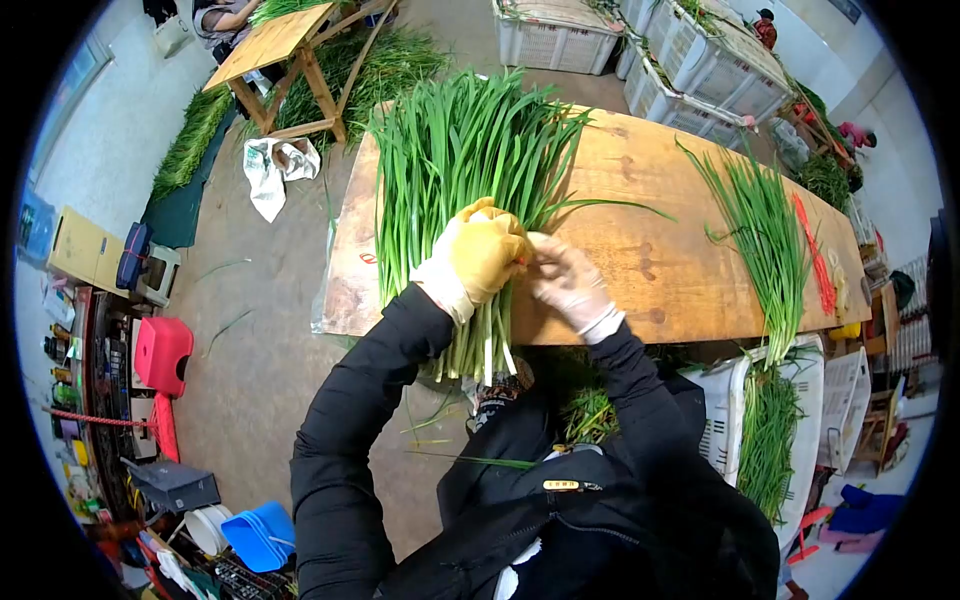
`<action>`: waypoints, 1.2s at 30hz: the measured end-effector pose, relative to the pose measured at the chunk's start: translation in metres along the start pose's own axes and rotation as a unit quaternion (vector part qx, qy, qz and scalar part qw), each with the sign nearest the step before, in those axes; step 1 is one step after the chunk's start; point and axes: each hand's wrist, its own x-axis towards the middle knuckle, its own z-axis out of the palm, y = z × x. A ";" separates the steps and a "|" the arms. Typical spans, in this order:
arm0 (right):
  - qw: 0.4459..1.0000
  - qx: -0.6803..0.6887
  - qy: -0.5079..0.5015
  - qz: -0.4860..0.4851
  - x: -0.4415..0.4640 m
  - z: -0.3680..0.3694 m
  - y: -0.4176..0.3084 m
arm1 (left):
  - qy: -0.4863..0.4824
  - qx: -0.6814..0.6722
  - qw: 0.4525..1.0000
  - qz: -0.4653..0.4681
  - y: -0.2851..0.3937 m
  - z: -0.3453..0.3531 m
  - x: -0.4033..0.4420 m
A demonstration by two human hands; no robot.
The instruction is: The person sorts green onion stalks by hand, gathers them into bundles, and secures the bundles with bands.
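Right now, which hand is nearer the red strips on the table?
Right. The white-gloved right hand is left of the red strips, with the smaller green bunch between; the yellow-gloved left hand is farther, over the large green bunch.

Produce workshop: greens (460, 150), crates (557, 47), worktables (655, 240)

Pink stool (160, 355), blue bucket (257, 538) — and a white sack (266, 178) on the grey floor (262, 300).
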 end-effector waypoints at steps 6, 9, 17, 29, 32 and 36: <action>0.986 0.097 0.134 0.006 0.007 0.030 0.028 | 0.077 0.013 0.997 0.022 0.011 -0.007 0.001; 0.984 0.091 0.146 -0.036 0.013 0.023 0.045 | 0.151 -0.074 0.985 0.034 0.014 -0.012 0.007; 0.989 -0.102 0.110 0.017 0.016 0.017 0.003 | 0.502 -0.177 0.799 -0.280 -0.090 -0.045 -0.083; 0.993 -0.059 0.101 0.022 0.015 0.016 0.000 | 0.002 -0.113 0.919 -0.378 -0.123 -0.023 -0.121; 0.988 -0.117 0.102 -0.014 0.015 0.017 -0.006 | -0.037 -0.021 0.931 -0.362 -0.121 -0.027 -0.117; 0.970 -0.181 0.122 -0.103 0.015 0.021 -0.011 | -0.064 0.106 0.939 -0.322 -0.111 -0.026 -0.118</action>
